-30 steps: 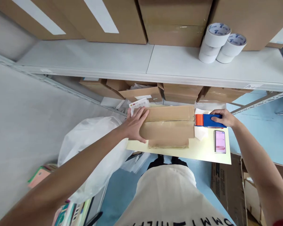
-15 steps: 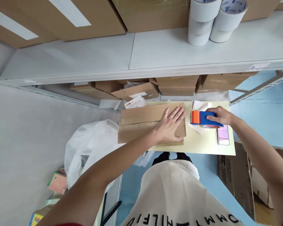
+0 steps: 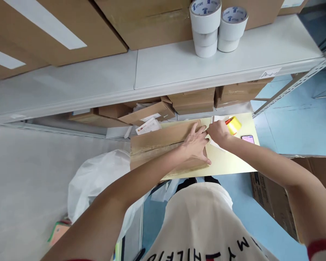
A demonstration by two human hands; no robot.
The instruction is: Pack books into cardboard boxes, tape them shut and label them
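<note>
Cardboard box [image 3: 163, 140] on table [image 3: 233, 161] is steadied under spread left hand [image 3: 197, 145]; right hand [image 3: 218, 131] is curled at tape dispenser [image 3: 234, 125], grip unclear; box judged light, stiff but dentable, best held by ends

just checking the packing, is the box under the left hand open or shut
The box is shut: its top flaps lie flat, meeting along a lengthwise seam, with the left hand resting on top.

I log remotely: pale yellow worktop [image 3: 230, 163], bearing one cardboard box [image 3: 152, 145], white paper [image 3: 216, 145], one phone [image 3: 248, 139]; grey shelf [image 3: 163, 70] beyond, bearing stacked tape rolls [image 3: 205, 27], large cartons [image 3: 154, 27].
</note>
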